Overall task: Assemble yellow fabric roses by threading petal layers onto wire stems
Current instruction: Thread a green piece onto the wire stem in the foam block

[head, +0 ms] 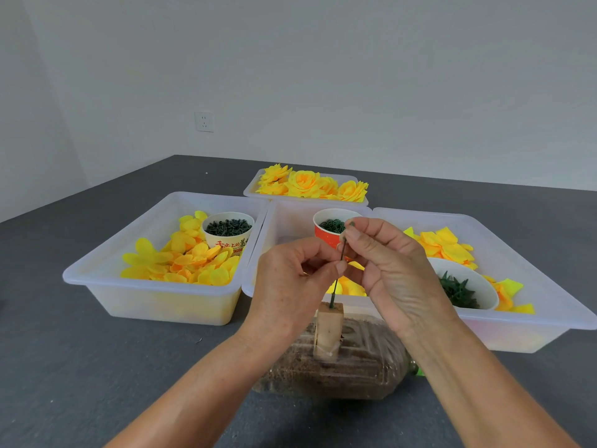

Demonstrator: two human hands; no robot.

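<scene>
Grey table [97, 367] bearing four translucent trays [155, 286] of yellow petals [187, 260] | sand-filled bottle [339, 370] lying flat, wooden block [328, 331] upright on it | left hand [290, 282] pinching wire stem [336, 286] planted in block | right hand [387, 260] pinching small green ring [350, 224] at stem top

Translucent glossy plastic trays [151, 295], raw wooden block [328, 331], matt grey tabletop [80, 367]
</scene>
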